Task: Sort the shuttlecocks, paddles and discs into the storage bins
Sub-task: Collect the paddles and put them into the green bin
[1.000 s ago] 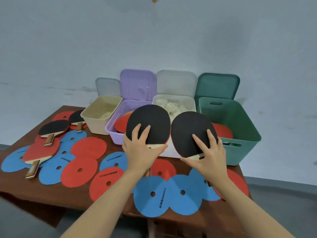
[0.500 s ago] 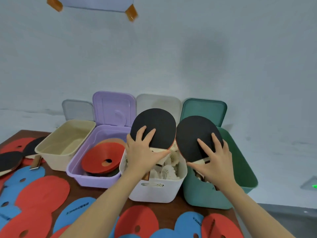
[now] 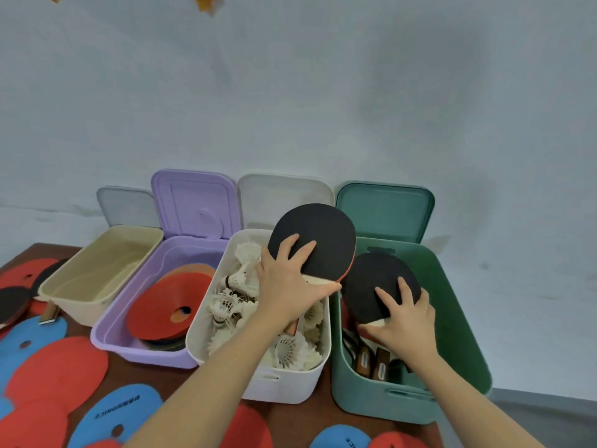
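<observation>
1. Far left, on the tabletop (image 3: 135, 373): red and blue discs (image 3: 55, 367) lie loose, with a spare paddle (image 3: 13, 302) at the edge beside the cream bin (image 3: 97, 279). All unsorted; not this step's business.
2. Purple bin (image 3: 129, 337): red discs stacked inside. White bin (image 3: 258, 383): full of shuttlecocks (image 3: 239, 279). Neither takes paddles, so nothing I carry should drop here.
3. My left hand (image 3: 287, 292) grips one paddle (image 3: 311, 237) at the neck, fingers spread on the black face, thumb curled under near the handle. It hovers over the white bin's right rim, not yet over the green bin (image 3: 465, 318). Judgement: carry it further right before letting go, or it lands among the shuttlecocks.
4. My right hand (image 3: 407, 321) holds the second paddle (image 3: 374, 286) the same way, fingers flat on the face, thumb pinching under the neck. This one is already inside the green bin's mouth, above the paddles that lie there with handles (image 3: 371, 363) toward me.
5. How to do it well, I reckon: lower the right paddle first, handle toward me to match the pile, and release low. Then clear that hand so the left paddle has room, since the two faces nearly overlap.
6. Risk: paddle edges catching the bin's rim.
</observation>
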Demonstrator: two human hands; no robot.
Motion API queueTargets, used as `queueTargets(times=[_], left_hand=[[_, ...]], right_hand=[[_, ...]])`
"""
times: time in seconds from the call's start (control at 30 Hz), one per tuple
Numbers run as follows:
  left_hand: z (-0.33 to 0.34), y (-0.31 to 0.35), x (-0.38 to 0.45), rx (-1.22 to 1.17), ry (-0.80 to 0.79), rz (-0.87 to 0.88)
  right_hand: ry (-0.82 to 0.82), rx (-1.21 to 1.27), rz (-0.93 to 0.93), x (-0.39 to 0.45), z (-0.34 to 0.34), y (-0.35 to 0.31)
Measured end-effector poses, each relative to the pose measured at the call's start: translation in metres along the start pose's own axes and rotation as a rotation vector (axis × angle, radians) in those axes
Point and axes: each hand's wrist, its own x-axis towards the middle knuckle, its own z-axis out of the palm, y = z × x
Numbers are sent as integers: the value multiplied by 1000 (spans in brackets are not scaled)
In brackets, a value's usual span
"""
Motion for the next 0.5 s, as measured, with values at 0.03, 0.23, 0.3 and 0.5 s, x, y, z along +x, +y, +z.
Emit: queueTargets(times=[0.03, 0.23, 0.3, 0.5], left_hand=[[3, 4, 2, 6, 1, -1], [24, 32, 6, 68, -31, -27], [31, 42, 6, 95, -61, -31], [68, 78, 1, 157, -200, 5]], right_hand=[[-59, -7, 9, 2, 4, 2], [-67, 71, -16, 14, 6, 18], [56, 221, -53, 15, -5, 28], [312, 442, -248, 15, -35, 61]])
